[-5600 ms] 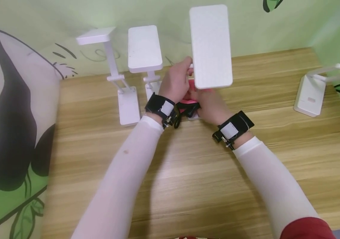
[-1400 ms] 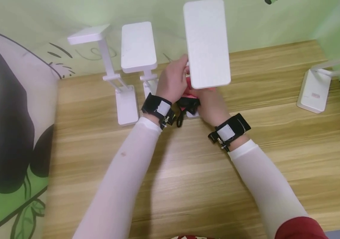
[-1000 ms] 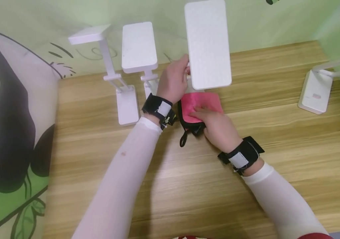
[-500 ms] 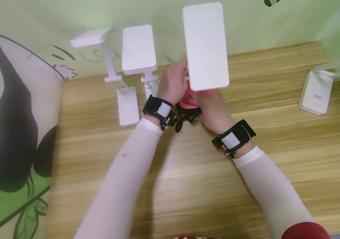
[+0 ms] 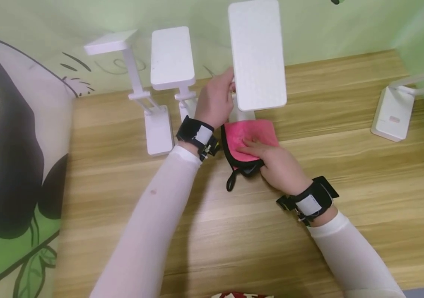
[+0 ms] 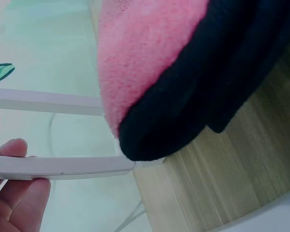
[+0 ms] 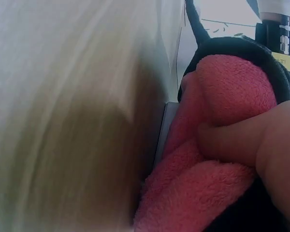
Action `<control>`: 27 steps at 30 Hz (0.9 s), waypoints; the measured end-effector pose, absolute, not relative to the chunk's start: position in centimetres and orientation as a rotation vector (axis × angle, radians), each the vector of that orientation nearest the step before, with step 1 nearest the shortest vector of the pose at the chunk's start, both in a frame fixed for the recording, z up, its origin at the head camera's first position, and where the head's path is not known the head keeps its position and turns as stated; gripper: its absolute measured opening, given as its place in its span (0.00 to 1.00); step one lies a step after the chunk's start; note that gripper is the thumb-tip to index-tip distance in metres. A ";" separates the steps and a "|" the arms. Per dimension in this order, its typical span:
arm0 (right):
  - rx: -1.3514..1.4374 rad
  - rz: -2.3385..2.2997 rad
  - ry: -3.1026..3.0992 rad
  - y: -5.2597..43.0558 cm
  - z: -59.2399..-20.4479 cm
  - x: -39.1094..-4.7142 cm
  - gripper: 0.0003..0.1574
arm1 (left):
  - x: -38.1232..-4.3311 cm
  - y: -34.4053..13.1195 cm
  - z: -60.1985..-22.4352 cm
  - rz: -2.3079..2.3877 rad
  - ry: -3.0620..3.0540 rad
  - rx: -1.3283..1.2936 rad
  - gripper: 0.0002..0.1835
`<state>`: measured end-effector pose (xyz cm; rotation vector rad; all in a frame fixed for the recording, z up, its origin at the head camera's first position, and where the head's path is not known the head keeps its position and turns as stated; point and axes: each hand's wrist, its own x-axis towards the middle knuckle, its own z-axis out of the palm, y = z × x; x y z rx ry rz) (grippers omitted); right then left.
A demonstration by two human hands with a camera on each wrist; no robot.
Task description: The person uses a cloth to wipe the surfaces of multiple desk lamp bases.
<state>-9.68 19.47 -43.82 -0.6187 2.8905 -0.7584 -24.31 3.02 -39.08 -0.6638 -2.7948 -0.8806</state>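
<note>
Fingers and thumb of my left hand point(image 5: 215, 102) grip a thin white arm point(image 6: 72, 166) of the largest desk lamp point(image 5: 258, 58), just beside its rectangular head. My right hand point(image 5: 283, 169) holds a folded pink cloth point(image 5: 234, 135) with black edging and a small black loop, over the near part of that lamp's base point(image 5: 247, 116). In the head view its fingers lie on top of the cloth. The right wrist view shows the thumb point(image 7: 232, 142) pressed into the cloth's fluffy folds. Most of the base is hidden beneath cloth and lamp head.
Two smaller white lamps, one far left point(image 5: 159, 128) and one beside it point(image 5: 172, 58), stand close to my left hand. Another white lamp point(image 5: 393, 114) stands at the right end of the wooden table point(image 5: 215, 240). A painted wall point(image 5: 316, 33) runs behind.
My right hand has slid the cloth to and fro, from under the lamp head toward me, and the far part of the base shows again. My left hand keeps its grip on the lamp.
</note>
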 end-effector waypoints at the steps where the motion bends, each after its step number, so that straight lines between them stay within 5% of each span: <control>1: -0.625 -0.756 2.887 19.5 -43.8 -9.9 0.48 | -24.4 3.0 -39.1 -0.882 -2.796 -0.660 0.08; 9: -0.614 -0.666 2.958 19.8 -42.9 -12.1 0.36 | -24.1 2.6 -39.6 -1.110 -2.825 -0.638 0.21; 15: -0.376 -0.523 3.182 20.8 -41.4 -13.3 0.30 | -19.2 1.5 -40.6 -1.206 -2.778 -0.673 0.41; 19: -0.297 -0.458 3.310 20.7 -40.4 -13.7 0.25 | -16.7 2.0 -40.4 -0.953 -2.771 -0.920 0.49; 27: -0.444 -0.433 3.377 18.0 -39.4 -13.6 0.09 | -16.8 3.3 -40.9 -0.424 -2.757 -1.014 0.36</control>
